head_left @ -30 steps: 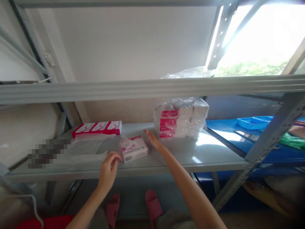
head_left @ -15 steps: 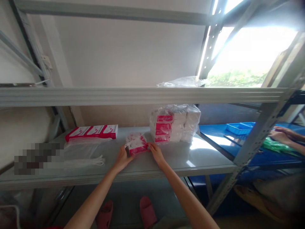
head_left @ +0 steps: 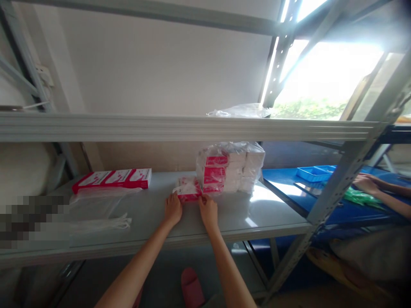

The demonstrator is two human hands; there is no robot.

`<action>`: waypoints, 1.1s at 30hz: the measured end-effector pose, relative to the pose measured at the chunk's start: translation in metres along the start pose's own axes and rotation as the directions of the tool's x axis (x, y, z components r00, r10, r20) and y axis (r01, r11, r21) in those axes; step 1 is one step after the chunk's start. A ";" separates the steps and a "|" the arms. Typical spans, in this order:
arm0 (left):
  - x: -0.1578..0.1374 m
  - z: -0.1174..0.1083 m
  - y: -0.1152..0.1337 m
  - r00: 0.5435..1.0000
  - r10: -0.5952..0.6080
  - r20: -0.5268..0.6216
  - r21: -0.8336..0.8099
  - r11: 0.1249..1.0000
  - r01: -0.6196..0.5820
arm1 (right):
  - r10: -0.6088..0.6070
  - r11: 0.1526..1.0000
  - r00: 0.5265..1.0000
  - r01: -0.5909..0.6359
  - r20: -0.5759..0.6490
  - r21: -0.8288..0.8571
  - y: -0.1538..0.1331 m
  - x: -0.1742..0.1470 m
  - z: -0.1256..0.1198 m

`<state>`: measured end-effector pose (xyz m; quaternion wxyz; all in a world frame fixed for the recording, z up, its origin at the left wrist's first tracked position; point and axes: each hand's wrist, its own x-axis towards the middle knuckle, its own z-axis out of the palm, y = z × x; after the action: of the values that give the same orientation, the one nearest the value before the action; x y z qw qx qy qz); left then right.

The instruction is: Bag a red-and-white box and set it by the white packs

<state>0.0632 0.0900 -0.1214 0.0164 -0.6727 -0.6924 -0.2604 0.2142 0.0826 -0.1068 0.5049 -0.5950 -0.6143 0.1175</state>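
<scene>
A small red-and-white box wrapped in clear plastic (head_left: 189,190) lies on the grey shelf (head_left: 231,218). My left hand (head_left: 173,209) is closed at its near left corner, and my right hand (head_left: 208,209) is closed at its near right corner. Directly behind and to the right stands a stack of wrapped boxes (head_left: 236,169) in clear film, some with red ends and others white. Off to the left sits a row of red-and-white boxes (head_left: 112,179). In front of that row are a flat clear plastic bag (head_left: 96,203) and a bundle of white ties (head_left: 118,222).
An upper shelf beam (head_left: 180,128) crosses in front of me, with clear plastic (head_left: 239,110) above it. A slanted metal post (head_left: 334,188) stands at right. Beyond it, another person's hands (head_left: 367,186) hold green material (head_left: 359,196) beside a blue tray (head_left: 314,173).
Both hands have pushed the wrapped box farther back and right, up against the stack. It now lies flatter and straighter. The camera view has turned slightly to the right.
</scene>
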 end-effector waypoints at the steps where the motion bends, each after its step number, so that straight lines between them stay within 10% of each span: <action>1: 0.001 0.001 0.004 1.000 -0.012 0.006 0.036 0.999 0.011 | -0.020 1.000 1.000 0.019 0.023 0.017 0.001 0.001 0.003; 21: 0.018 -0.003 0.023 0.999 -0.040 0.036 0.027 0.999 0.039 | -0.029 0.999 0.999 0.027 0.036 0.044 0.020 0.011 0.022; 28: 0.009 -0.030 0.020 0.945 -0.248 -0.212 -0.201 0.957 0.206 | -0.039 0.998 0.998 0.037 0.044 0.044 0.020 0.011 0.022; 33: 0.006 -0.034 0.015 0.993 -0.118 -0.026 -0.267 0.958 0.107 | -0.102 0.988 0.994 0.096 0.038 0.117 0.025 0.014 0.024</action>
<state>0.0653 0.0818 -0.0850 -0.0741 -0.6231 -0.6879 -0.3648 0.2142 0.1115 -0.1296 0.5300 -0.5308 -0.6462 0.1407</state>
